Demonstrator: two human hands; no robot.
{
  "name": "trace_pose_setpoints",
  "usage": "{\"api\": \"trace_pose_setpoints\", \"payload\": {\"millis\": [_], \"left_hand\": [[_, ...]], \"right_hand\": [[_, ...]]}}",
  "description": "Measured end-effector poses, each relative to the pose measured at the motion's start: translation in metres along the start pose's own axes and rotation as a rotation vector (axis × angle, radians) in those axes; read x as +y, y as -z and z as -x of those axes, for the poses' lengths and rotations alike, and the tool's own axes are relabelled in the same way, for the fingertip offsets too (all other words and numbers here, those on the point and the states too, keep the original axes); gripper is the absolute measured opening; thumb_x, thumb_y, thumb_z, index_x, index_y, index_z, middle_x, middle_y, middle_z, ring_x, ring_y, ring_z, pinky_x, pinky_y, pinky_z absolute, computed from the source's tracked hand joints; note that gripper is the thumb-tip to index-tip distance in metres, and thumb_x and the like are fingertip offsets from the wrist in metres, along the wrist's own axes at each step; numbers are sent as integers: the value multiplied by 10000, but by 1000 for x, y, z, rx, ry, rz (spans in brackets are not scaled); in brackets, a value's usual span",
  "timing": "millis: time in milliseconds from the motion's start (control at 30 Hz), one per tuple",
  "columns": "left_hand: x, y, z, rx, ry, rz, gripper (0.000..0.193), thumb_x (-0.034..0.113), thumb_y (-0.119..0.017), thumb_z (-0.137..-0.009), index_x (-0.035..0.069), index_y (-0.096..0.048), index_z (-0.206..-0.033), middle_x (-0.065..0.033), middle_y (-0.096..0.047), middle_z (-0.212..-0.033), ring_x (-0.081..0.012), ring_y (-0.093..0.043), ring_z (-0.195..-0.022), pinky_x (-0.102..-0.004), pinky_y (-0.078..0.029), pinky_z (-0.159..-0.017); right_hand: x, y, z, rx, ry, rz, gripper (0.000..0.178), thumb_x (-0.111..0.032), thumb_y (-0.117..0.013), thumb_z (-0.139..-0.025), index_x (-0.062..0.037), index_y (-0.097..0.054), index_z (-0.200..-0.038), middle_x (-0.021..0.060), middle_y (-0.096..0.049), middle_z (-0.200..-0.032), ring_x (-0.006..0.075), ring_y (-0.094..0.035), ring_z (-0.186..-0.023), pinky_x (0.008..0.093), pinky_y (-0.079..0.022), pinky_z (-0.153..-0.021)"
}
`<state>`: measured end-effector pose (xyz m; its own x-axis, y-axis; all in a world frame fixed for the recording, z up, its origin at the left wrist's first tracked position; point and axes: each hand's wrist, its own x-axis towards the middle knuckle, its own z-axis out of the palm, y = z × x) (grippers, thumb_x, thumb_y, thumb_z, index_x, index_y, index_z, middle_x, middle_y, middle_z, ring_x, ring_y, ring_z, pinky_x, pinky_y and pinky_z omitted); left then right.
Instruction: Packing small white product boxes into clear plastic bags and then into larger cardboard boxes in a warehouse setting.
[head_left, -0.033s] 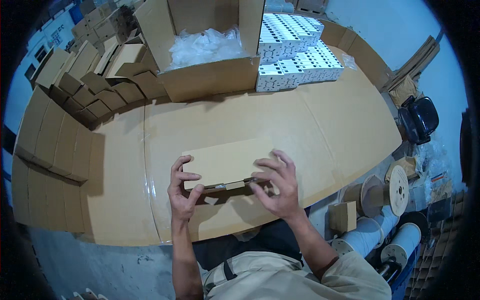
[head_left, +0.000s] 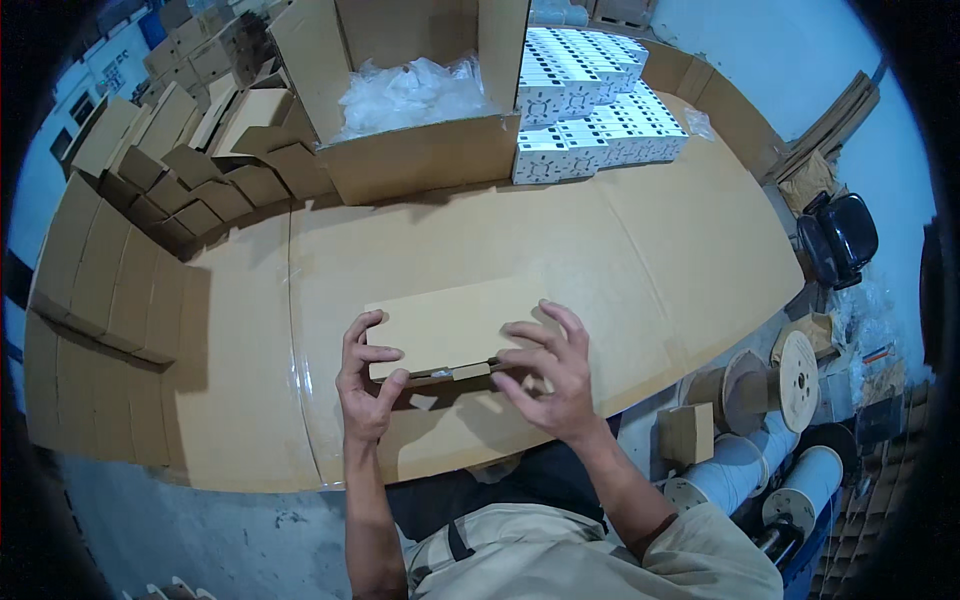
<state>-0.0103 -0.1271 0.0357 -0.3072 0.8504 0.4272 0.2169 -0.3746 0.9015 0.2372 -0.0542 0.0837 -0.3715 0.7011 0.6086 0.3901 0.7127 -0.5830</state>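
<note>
A flat brown cardboard box point(head_left: 450, 322) lies close in front of me, its front edge showing a narrow dark gap with a small tab point(head_left: 471, 371) in the middle. My left hand point(head_left: 366, 390) grips the left end, fingers over the top and thumb at the front edge. On the right end, my right hand point(head_left: 556, 378) rests its fingers on the top and right side, with the thumb by the front edge beside the tab. A small pale scrap point(head_left: 422, 402) sits just before the box. What is inside the box is hidden.
Brown boxes point(head_left: 110, 280) are stacked along the left side, with more at the back left. A large open carton point(head_left: 420, 160) holds clear plastic bags point(head_left: 415, 92). White printed boxes point(head_left: 560, 160) stand at the back right. Cable spools point(head_left: 797, 380) lie right of the cardboard-covered table point(head_left: 680, 250).
My right hand has shifted slightly left along the box, toward the tab. My left hand and the box stay in place.
</note>
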Motion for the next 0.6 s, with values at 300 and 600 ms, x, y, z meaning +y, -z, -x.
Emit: {"api": "trace_pose_setpoints", "payload": {"millis": [300, 600], "left_hand": [[9, -8, 8, 51, -73, -151, 256, 98, -871, -726, 96, -730, -940, -160, -603, -1369, -429, -372, -1447, -556, -289, -1202], [25, -47, 8, 114, -284, -566, 406, 219, -956, -579, 151, -768, -933, -25, -728, -1072, -400, -511, -1315, -594, -357, -1160]], "right_hand": [[10, -22, 15, 51, 84, 28, 223, -136, -886, -666, -183, -783, -858, 1, -716, -1153, 304, -538, -1195, 549, -341, -1125], [15, -32, 20, 132, 100, -18, 240, -136, -887, -666, -184, -786, -878, -7, -716, -1164, 274, -560, -1120, 509, -347, -1101]]}}
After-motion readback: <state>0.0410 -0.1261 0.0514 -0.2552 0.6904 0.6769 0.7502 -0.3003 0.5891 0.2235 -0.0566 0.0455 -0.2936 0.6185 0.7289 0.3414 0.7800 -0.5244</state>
